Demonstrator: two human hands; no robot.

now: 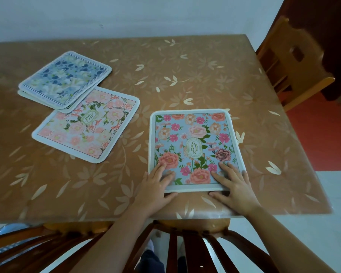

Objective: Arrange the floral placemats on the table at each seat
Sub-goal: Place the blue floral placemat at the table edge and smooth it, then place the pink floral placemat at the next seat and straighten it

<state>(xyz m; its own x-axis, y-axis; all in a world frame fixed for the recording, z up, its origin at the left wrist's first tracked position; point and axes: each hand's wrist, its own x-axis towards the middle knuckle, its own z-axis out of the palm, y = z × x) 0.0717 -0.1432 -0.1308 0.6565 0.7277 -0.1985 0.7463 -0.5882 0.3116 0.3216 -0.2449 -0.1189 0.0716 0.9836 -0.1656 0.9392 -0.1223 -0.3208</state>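
Far left on the tabletop (185,79), which wore a brown leaf-print cover, sat a blue-and-white floral placemat (66,80), rotated so its corners pointed diagonally, long axis running from near-left to far-right; it lay on top of at least one more mat whose white edge showed beneath at the near-left side. Its near corner overlapped the far edge of a pale pink floral placemat (87,127), also skewed, long axis roughly near-left to far-right, oval label in the middle turned sideways. Right of that, apart from it, lay the blue placemat with pink flowers (195,146), flat near the tabletop's near edge, set nearly square to that edge, long axis running away from the person, "GARDEN" label reading upright toward the viewer. The left hand (158,186) rested on its near-left corner, fingers (161,168) spread flat on top, thumb at the mat's near edge on the tabletop, not gripping. The right hand (232,186) was on the near-right corner the same way, fingers apart and pressed flat, thumb lying along the near edge. A dark wooden chair back (175,245) stood below the hands at the near side. A lighter wooden chair (291,62) stood at the far right side of the tabletop.
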